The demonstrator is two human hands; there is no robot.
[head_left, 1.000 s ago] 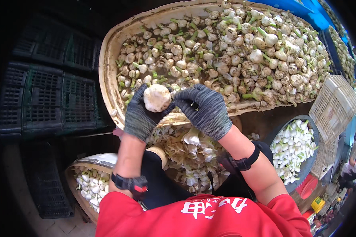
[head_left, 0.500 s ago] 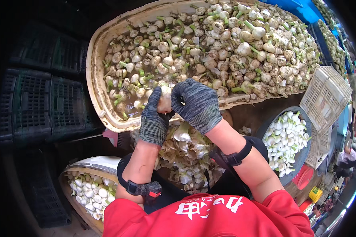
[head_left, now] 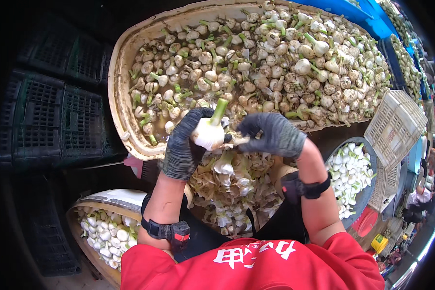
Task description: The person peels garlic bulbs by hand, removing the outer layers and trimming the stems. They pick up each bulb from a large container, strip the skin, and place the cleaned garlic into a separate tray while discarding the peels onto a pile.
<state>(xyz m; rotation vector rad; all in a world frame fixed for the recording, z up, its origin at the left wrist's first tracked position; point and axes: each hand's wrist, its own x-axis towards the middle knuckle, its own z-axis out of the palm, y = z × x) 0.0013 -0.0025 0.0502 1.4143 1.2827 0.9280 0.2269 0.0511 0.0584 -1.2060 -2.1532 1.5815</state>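
Garlic (head_left: 209,137) sits in my left hand (head_left: 182,145) on the feed, fingers wrapped around it, green stem (head_left: 219,112) pointing up, by the near edge of the tub (head_left: 117,92). My right hand (head_left: 275,135) has fingertips pinched on what looks like peel (head_left: 238,140), peelings (head_left: 227,193) heaped below.

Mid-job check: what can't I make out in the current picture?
All in the head view:
- Left hand: fingers partly hidden by the garlic bulb.
- Right hand: blurred, so its hold on the pale scrap is unclear.
- Tub: floor mostly covered by heaped garlic.
- Dark crates: insides lost in shadow.
- Lower-left container: right end covered by the left forearm and red shirt.
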